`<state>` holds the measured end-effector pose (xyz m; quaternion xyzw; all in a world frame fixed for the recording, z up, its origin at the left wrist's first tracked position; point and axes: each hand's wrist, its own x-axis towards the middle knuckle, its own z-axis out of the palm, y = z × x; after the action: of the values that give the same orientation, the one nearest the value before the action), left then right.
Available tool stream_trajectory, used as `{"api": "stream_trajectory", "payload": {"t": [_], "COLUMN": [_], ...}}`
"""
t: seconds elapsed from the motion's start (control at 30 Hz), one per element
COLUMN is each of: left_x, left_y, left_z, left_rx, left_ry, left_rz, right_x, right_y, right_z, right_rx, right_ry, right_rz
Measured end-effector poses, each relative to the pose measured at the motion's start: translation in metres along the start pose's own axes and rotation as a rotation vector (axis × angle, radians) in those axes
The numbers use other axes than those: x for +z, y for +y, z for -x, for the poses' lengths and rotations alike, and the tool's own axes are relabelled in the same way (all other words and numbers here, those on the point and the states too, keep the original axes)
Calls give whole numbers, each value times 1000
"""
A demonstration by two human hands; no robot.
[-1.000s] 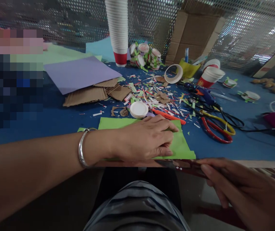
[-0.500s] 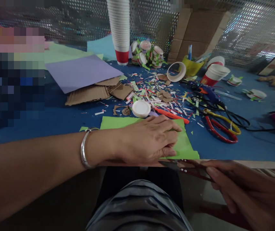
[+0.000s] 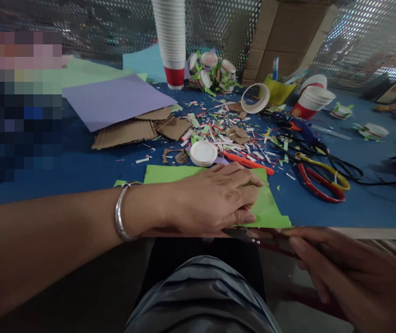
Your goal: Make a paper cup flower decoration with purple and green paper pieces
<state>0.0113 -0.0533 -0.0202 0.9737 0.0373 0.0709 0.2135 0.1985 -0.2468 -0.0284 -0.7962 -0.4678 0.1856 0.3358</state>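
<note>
My left hand [image 3: 219,199], with a silver bangle at the wrist, lies flat on a green sheet of paper [image 3: 270,210] at the table's front edge. Its fingers point right and are slightly bent. At the lower right, my right hand [image 3: 354,273] grips dark red-handled scissors [image 3: 274,243]. The scissors' dark blade lies along the front edge of the green paper, just below my left thumb. How far the blades stand apart is hard to see. Beyond my left hand are a stack of white round discs [image 3: 203,152] and an orange-red pen-like tool [image 3: 248,163].
Paper scraps [image 3: 215,125] litter the blue table [image 3: 368,203]. Red-and-yellow-handled scissors [image 3: 323,178] and a blue glue gun [image 3: 304,132] lie right. Stacked paper cups [image 3: 170,41], purple paper [image 3: 118,101] and cardboard [image 3: 126,134] stand or lie farther back.
The scissors in my right hand have shifted slightly left along the paper's front edge, and their handles look closer together. My left hand stays pressed on the paper. The view has shifted a little.
</note>
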Motion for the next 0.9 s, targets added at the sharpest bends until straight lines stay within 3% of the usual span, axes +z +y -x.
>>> {"api": "stream_trajectory", "payload": {"t": [0.6,0.73,0.9], "left_x": [-4,-4,4], "left_y": [6,10,9], "left_z": [-4,-12,-28], "left_rx": [-51,-80,-10], "left_ry": [-5,5,51], "left_rz": [46,105,90], "right_x": [-5,-9,-20], "right_y": [9,11,14], "right_z": [0,0,0], "right_rx": [10,29,51], "right_ry": [13,67,78], "right_rz": [-17,10,86]}}
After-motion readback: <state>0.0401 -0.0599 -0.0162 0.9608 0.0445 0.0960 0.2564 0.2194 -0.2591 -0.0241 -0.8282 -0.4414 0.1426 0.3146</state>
